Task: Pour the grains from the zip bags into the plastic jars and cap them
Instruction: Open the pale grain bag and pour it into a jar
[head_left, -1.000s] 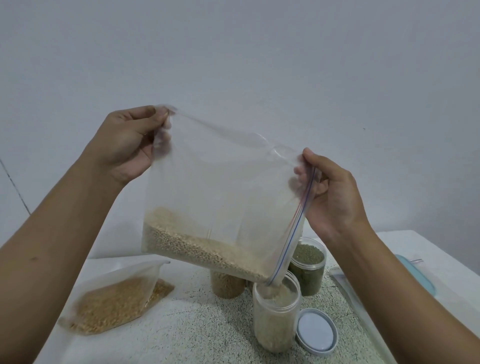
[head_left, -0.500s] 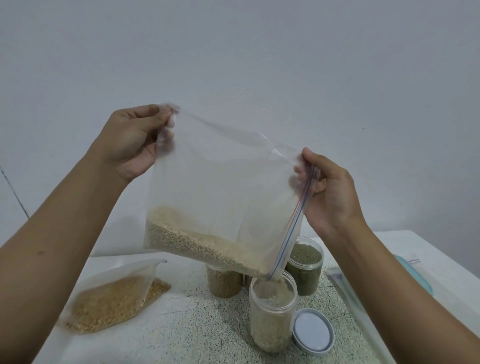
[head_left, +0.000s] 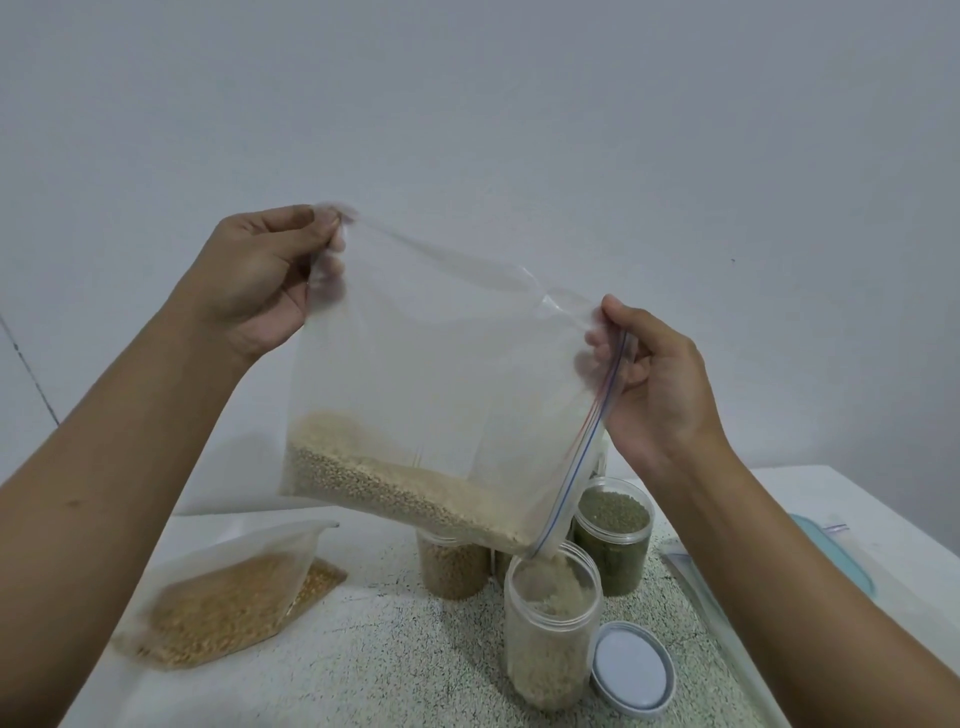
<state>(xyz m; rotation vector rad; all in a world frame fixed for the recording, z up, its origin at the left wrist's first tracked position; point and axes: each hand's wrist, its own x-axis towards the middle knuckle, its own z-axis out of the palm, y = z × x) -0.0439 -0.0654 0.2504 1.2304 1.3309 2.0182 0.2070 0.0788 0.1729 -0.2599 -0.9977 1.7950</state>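
The clear plastic zip bag (head_left: 441, 374), edged with a red-and-blue zip strip, hangs tilted above the open clear plastic jar (head_left: 550, 644). Its lowest corner, at the zip end, sits right at the jar's mouth. The pale beige grain (head_left: 384, 483) lies in a sloping band along the bag's low edge and runs down into that corner, where a blurred stream drops into the jar. The jar looks well filled already. The left hand (head_left: 260, 280) pinches the closed corner of the bag, higher than the jar and to its left, which I judge sets the slope. The right hand (head_left: 660, 384) pinches the zip edge above the jar, fingers curled round the plastic, probably to hold the opening narrow and aimed. A round grey-white lid (head_left: 631, 665) lies flat just right of the jar's base, ready for capping. A jar of green grain (head_left: 613, 535) stands close behind the jar to the right, and a jar of tan grain (head_left: 452, 571) stands behind it to the left, partly hidden by the bag. That side is crowded, and a swinging bag corner could nudge a rim. A frosted bag of golden grain (head_left: 228, 608) lies well left of the jar. The speckled surface (head_left: 389, 670) in front and to the left of the jar offers the free room. To the right, past the forearm, lie a flat clear bag (head_left: 722, 618) and a teal-rimmed thing (head_left: 841, 561) near the surface's edge.
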